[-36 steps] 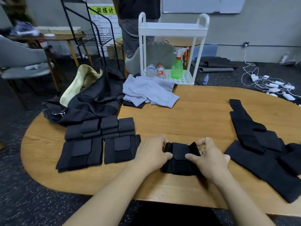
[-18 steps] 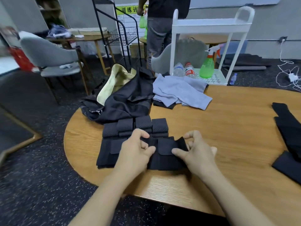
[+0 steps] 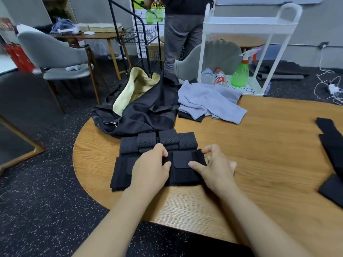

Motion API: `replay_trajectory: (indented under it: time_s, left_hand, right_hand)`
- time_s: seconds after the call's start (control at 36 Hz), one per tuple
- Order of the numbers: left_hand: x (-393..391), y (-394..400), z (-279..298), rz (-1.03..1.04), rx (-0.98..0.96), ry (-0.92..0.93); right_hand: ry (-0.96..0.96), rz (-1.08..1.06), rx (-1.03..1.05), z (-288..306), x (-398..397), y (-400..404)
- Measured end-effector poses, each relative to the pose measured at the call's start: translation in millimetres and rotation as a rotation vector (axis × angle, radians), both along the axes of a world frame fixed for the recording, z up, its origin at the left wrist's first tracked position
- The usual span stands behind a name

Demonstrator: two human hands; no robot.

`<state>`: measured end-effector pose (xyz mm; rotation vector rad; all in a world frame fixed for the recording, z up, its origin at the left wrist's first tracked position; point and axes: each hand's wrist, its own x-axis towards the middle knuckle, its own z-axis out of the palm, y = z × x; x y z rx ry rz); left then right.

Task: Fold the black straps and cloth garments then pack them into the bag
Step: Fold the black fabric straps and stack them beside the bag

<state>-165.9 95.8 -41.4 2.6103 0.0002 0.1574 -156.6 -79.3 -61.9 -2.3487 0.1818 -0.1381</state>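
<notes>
On the wooden table (image 3: 269, 145), my left hand (image 3: 150, 167) and my right hand (image 3: 213, 167) hold a folded black strap (image 3: 182, 167) by its two ends. It lies against the pile of folded black straps (image 3: 157, 141), and another folded strap (image 3: 120, 173) pokes out to the left of my left hand. My right thumb rests on the strap's top and the fingers curl over its right edge. Behind the pile slumps the open black bag (image 3: 148, 112) with its yellow lining. A grey cloth garment (image 3: 209, 102) lies on a black one (image 3: 191, 116). Unfolded black straps (image 3: 332, 145) lie at the far right.
A white cart (image 3: 246, 26) stands behind the table with a green spray bottle (image 3: 240, 75) and two water bottles (image 3: 207, 76). A person (image 3: 181, 34) stands beyond the bag. A grey chair (image 3: 55, 58) is at the left and cables (image 3: 332, 88) lie on the floor at the right.
Both hands carried the folded strap leftward from the middle of the table to the pile of folded straps. The view swung left with them.
</notes>
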Motion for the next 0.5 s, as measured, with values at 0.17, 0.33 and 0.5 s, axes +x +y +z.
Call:
replay_trajectory:
  time_s: [0.17, 0.33, 0.5]
  left_hand:
    - [-6, -4, -11, -0.080, 0.161, -0.260]
    - [-15, -10, -29, -0.227, 0.296, -0.247]
    - [-16, -9, -35, -0.215, 0.336, -0.187]
  right_hand:
    - [-0.356, 0.070, -0.374, -3, -17, -2]
    - [-0.470, 0.200, -0.554, -16, -32, 2]
    - [-0.417, 0.181, -0.613, -22, -33, 6]
